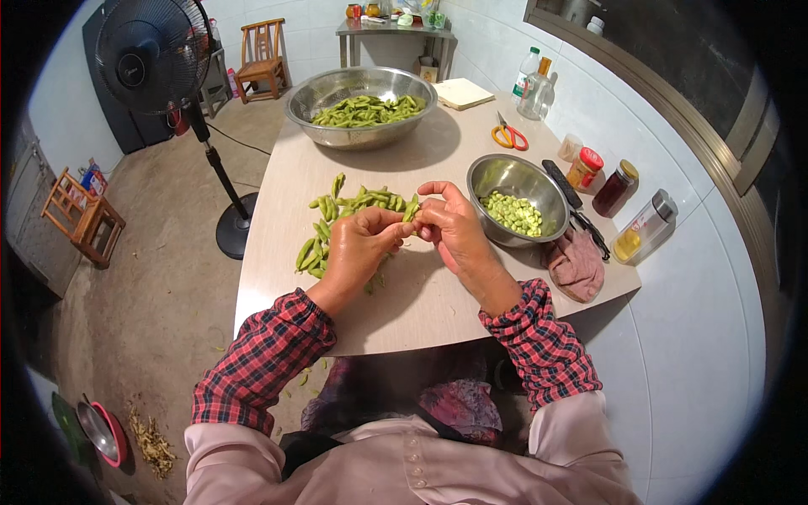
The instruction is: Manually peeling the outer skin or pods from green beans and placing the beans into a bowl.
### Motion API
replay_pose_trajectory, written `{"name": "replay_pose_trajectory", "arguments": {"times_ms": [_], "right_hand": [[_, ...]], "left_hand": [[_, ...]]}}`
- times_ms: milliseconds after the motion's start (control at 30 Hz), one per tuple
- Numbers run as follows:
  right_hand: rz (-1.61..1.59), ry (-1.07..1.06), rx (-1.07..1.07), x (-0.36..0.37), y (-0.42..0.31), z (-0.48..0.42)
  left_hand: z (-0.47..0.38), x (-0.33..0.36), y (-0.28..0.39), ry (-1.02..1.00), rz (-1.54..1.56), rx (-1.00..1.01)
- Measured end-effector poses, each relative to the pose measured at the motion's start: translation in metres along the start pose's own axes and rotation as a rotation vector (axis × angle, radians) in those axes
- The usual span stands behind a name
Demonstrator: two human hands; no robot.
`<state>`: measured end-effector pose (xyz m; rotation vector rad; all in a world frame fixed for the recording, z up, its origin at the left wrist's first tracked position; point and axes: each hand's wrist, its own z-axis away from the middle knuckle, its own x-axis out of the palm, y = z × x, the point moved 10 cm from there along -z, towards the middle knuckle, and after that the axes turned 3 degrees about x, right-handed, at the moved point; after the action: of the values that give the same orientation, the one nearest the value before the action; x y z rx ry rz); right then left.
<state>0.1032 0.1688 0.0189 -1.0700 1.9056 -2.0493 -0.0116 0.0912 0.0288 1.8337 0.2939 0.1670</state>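
Between my left hand (363, 243) and my right hand (451, 224) is a green soybean pod (411, 208), pinched by the fingertips of both just above the table. Loose unshelled pods (309, 255) lie spread on the tabletop under and beyond my left hand, which hides some of them. A steel bowl (489, 172) with shelled green beans (514, 213) in it stands just right of my right hand. Farther back, a large perforated steel basin (353, 136) holds a heap of whole pods (372, 112).
Orange-handled scissors (510, 137) lie near the back right of the table (404, 315). Along the wall stand bottles (536, 91), jars (615, 188) and a glass tumbler (644, 227), near a pink cloth (576, 265). A pedestal fan (218, 170) stands on the floor at left.
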Motion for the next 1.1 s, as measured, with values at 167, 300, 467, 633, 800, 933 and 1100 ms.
{"name": "replay_pose_trajectory", "arguments": {"times_ms": [167, 300, 467, 633, 800, 933, 1100], "right_hand": [[-0.025, 0.027, -0.016, 0.003, -0.003, 0.001], [-0.020, 0.017, -0.015, 0.004, -0.002, 0.001], [0.065, -0.050, 0.041, 0.009, 0.006, 0.002], [0.240, -0.045, -0.028, 0.012, 0.009, -0.001], [0.653, 0.056, -0.266, 0.015, -0.008, 0.007], [0.798, 0.101, -0.369, 0.022, -0.022, 0.013], [0.745, 0.040, -0.347, 0.015, -0.014, 0.007]], "left_hand": [[-0.004, 0.000, -0.011, -0.030, 0.150, -0.053], [-0.002, 0.003, -0.015, -0.011, 0.201, -0.088], [0.001, 0.005, -0.024, -0.004, 0.256, -0.200], [0.004, 0.008, -0.040, -0.016, 0.419, -0.350], [0.003, 0.001, -0.041, 0.052, 0.356, -0.354], [0.002, -0.005, -0.038, 0.081, 0.233, -0.305], [0.002, -0.004, -0.036, 0.075, 0.180, -0.266]]}}
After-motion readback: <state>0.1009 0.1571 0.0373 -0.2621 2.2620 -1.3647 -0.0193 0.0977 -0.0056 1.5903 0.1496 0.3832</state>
